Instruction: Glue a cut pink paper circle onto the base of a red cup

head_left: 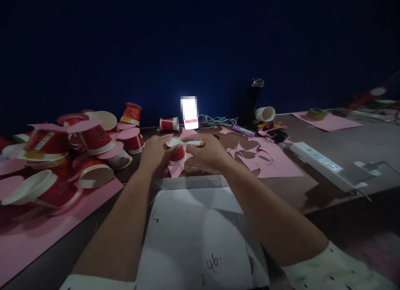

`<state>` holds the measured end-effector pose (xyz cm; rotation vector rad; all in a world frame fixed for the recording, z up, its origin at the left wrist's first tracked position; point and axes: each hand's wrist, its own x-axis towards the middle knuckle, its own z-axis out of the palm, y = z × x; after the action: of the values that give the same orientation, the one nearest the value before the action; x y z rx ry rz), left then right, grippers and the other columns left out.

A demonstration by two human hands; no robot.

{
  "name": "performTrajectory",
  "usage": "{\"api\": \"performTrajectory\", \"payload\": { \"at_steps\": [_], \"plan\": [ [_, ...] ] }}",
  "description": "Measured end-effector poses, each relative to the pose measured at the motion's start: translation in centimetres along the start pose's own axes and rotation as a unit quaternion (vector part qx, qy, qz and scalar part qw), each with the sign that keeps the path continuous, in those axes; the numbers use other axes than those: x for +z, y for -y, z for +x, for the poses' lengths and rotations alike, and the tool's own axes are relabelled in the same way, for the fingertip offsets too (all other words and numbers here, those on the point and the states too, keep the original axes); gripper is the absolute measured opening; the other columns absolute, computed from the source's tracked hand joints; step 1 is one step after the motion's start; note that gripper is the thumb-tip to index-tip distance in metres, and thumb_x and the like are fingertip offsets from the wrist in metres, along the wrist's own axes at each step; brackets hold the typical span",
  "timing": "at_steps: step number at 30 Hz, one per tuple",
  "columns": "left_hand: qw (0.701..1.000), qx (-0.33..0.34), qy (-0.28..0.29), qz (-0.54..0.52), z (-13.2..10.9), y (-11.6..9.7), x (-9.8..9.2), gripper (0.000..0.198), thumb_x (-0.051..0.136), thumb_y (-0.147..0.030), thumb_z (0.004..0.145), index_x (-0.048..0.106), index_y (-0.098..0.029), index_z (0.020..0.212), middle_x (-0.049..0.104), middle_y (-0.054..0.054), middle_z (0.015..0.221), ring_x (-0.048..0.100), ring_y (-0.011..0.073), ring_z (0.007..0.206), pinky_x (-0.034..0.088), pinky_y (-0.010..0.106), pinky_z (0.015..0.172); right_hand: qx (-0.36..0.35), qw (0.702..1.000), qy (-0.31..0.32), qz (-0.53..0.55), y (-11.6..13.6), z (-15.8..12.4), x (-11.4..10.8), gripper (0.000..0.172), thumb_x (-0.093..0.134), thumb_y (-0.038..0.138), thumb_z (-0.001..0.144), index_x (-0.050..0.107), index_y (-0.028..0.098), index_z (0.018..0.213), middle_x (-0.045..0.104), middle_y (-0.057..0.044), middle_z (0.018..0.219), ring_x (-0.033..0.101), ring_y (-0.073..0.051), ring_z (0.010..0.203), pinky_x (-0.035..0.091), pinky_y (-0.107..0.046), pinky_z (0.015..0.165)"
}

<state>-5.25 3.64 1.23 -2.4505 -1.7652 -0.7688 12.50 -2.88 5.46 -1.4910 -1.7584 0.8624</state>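
1. At the middle of the bench (343, 136), one red paper cup (177, 154) stood on a scrap of pink paper (176, 170), with one hand on either side of it.
2. One left hand (155, 152) sat at 9 o'clock of that cup, its fingers closed around the cup's side.
3. One right hand (208, 156) sat at 3 o'clock, its fingers pinched shut on one white marker (193, 143) with an orange end, which lay across the top of the cup.
4. Out at 9 o'clock lay a heap of red cups (93, 140). There were at least ten, several capped with pink discs, but the dim light hid the exact count. Their printed labels were too blurred to read.
5. One more red cup, the lone cup (169, 123), lay on its side at 11 o'clock, and one white cup (265, 113) lay tipped over at 2 o'clock beside one dark bottle (250, 102).
6. One lit phone (189, 112) stood at 12 o'clock, its screen unreadable.
7. One cut pink sheet (265, 156) with petal-shaped holes lay at 3 o'clock, and beyond it lay one white power strip (315, 156).
8. One roll of tape (316, 113) rested on another pink sheet far off at 2 o'clock.
9. One white sheet (193, 223) lay at 6 o'clock, with "46" written on it in pink.
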Motion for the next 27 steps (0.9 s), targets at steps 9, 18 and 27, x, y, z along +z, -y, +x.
{"api": "performTrajectory", "payload": {
  "at_steps": [9,18,27],
  "plan": [
    [1.000,-0.002,-0.016,-0.022,-0.1,-0.3,-0.1,0.051,0.050,-0.053,0.079,0.064,-0.022,0.116,0.064,0.009,0.097,0.056,0.0234,0.091,0.043,0.032,0.080,-0.048,0.992,0.070,-0.093,-1.9,0.0,2.9,0.024,0.048,0.032,0.082,0.068,0.019,0.084,0.067,-0.002,0.073,0.058,-0.014,0.068,0.039,-0.022,0.058],
    [0.999,-0.014,-0.022,-0.030,0.0,-0.1,0.3,0.051,0.052,-0.054,0.077,0.065,-0.022,0.114,0.063,0.009,0.101,0.057,0.0231,0.094,0.042,0.032,0.084,-0.085,0.949,0.069,-0.294,-2.3,2.1,6.1,0.030,0.051,0.037,0.082,0.064,0.029,0.107,0.067,-0.005,0.105,0.062,-0.023,0.088,0.042,-0.028,0.069],
    [0.999,-0.005,-0.023,-0.037,-0.1,-0.2,0.2,0.051,0.054,-0.052,0.078,0.064,-0.021,0.116,0.063,0.009,0.100,0.056,0.0230,0.094,0.042,0.032,0.084,-0.067,0.918,0.087,-0.382,-1.4,2.9,7.8,0.025,0.051,0.028,0.083,0.064,0.017,0.102,0.069,-0.015,0.097,0.065,-0.026,0.087,0.047,-0.032,0.074]
  ]
}}
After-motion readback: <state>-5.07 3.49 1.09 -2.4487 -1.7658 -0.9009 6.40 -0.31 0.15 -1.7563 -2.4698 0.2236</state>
